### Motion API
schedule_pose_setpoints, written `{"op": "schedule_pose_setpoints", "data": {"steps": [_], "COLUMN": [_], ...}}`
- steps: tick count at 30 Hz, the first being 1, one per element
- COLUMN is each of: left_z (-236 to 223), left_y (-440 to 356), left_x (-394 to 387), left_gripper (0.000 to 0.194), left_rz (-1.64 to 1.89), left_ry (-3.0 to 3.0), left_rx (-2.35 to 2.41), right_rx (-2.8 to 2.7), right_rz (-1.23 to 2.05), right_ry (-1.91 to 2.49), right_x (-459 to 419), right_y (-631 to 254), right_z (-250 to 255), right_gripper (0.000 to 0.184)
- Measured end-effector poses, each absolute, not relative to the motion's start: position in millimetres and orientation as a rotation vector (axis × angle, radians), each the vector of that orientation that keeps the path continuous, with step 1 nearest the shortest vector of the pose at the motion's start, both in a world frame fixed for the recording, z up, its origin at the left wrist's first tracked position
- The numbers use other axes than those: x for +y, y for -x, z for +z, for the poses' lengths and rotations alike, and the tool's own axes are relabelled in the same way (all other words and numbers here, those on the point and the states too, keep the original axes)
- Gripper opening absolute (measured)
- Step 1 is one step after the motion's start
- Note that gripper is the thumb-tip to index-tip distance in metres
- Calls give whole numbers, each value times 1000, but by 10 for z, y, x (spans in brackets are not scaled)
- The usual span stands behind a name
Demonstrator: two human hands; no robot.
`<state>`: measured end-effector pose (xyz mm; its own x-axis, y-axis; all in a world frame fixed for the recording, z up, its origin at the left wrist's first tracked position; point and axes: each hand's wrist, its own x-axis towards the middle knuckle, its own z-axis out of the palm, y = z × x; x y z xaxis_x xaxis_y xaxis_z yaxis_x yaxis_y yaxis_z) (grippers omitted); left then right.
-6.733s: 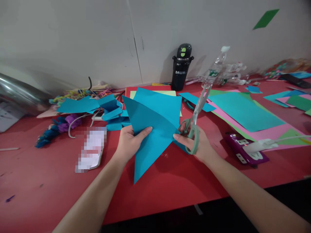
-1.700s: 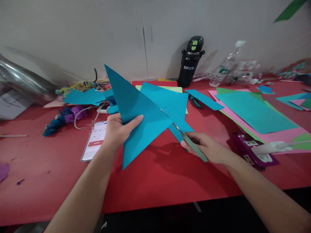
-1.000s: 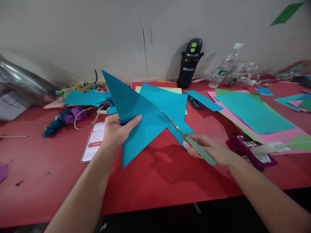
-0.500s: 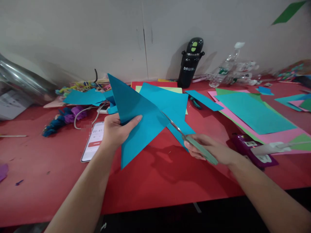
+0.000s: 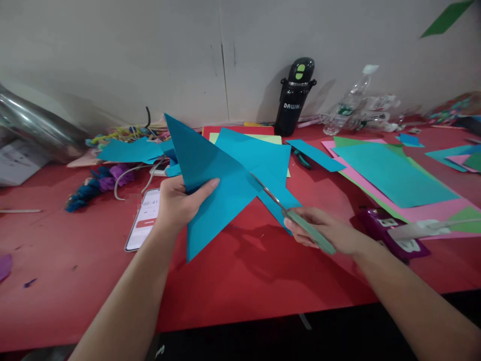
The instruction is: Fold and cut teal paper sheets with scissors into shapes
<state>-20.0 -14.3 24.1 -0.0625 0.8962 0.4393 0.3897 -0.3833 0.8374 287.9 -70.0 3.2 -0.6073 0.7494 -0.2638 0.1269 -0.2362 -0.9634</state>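
My left hand [image 5: 184,200] is closed on a folded sheet of blue paper [image 5: 221,200], thumb on the near face and the other fingers behind it. The sheet is held above the table, with one point sticking up at the left. Scissors [image 5: 310,230] with pale green handles are in the grip of my right hand [image 5: 315,225]. Their blades reach up and left to the right-hand corner of the folded paper; whether they are fully closed is hard to see. Behind lies another blue sheet [image 5: 255,150], and a blue strip [image 5: 278,205] shows under the blades.
A phone [image 5: 139,225] lies beside my left wrist. At the back stand a black bottle [image 5: 295,100] and a leaning clear plastic bottle [image 5: 347,105]. Coloured sheets [image 5: 394,175] and a purple glue gun [image 5: 391,235] are at the right. The red table's [image 5: 263,301] front edge is near me.
Almost nothing differs. The folded paper and my left hand have shifted very slightly left; the scissors stay at the paper's right corner.
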Motion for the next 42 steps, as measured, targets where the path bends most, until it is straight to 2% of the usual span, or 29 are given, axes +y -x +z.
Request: {"op": "schedule_pose_setpoints", "data": {"steps": [22, 30, 37, 42], "left_z": [250, 232, 219, 219], "left_y": [208, 197, 198, 152], "left_x": [-142, -139, -134, -142], "left_gripper": [35, 27, 19, 26], "left_rz": [1467, 1475, 1451, 1367], "left_ry": [-1798, -1700, -1516, -1447], "left_rx": [1343, 1317, 1251, 1228], "right_rx": [-1590, -1698, -1701, -1692], "right_rz": [1854, 1670, 1770, 1763], "right_ry": [1163, 1135, 1024, 1064], "right_x": [-704, -696, -696, -722], "right_y": [-2855, -2853, -2892, -2853], "right_z": [41, 91, 79, 87], "right_gripper": [38, 37, 33, 31]}}
